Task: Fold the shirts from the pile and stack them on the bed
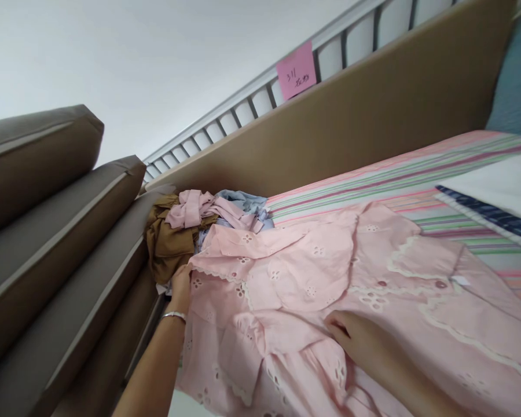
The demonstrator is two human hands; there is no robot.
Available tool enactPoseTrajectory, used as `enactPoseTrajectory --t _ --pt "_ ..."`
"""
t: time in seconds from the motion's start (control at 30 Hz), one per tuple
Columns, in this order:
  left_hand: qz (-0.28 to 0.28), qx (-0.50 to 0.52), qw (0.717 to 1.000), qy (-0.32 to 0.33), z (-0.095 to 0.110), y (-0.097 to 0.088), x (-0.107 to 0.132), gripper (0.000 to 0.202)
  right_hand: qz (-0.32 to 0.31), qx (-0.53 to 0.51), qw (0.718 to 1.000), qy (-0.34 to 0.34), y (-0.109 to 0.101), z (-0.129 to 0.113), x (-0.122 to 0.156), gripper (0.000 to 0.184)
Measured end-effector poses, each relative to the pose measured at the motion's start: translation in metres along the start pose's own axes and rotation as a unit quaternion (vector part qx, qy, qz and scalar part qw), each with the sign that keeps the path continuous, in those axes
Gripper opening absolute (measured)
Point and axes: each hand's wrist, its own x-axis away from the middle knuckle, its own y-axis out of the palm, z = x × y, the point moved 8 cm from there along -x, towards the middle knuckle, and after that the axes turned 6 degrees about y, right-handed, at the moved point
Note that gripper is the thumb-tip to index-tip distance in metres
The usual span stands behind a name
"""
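Note:
A pink shirt point(304, 272) with cut-out flower embroidery, cream lace trim and small buttons lies spread and partly folded over itself, with creases in its lower part. At its far left edge, my left hand point(182, 286) is closed on the fabric, its fingertips partly hidden. My right hand point(341, 324) rests on the middle of the shirt, its fingers curled down and pinching the cloth. The right fingertips are mostly out of sight. A bracelet point(174, 315) circles my left wrist.
Beyond my left hand is a pile of crumpled clothes point(169, 237) in brown, pink and blue. Grey-brown cushions point(69, 231) stand along the left. Striped bedding point(443, 208) lies beneath, with white fabric point(499, 179) at right. A pink note point(297, 70) hangs on the white railing above the padded board point(351, 110).

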Motion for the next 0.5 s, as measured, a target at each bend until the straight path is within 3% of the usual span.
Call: enactPoseTrajectory --t 0.2,0.33,0.4,0.5 --pt "-0.024 -0.150 0.987 0.046 0.005 -0.011 0.002 0.020 0.010 -0.020 1.000 -0.009 -0.001 0.000 0.001 0.022" --pt "0.004 -0.237 0.968 0.085 0.008 -0.019 0.006 0.010 0.004 -0.012 1.000 -0.005 -0.001 0.000 0.001 0.022" --pt "0.026 -0.260 0.961 0.091 0.006 -0.031 0.014 0.017 -0.005 -0.013 1.000 -0.010 0.000 -0.002 0.001 0.022" --pt "0.038 -0.262 0.961 0.077 -0.002 -0.063 0.041 0.024 -0.012 -0.047 0.998 -0.028 -0.006 -0.005 0.004 0.022"
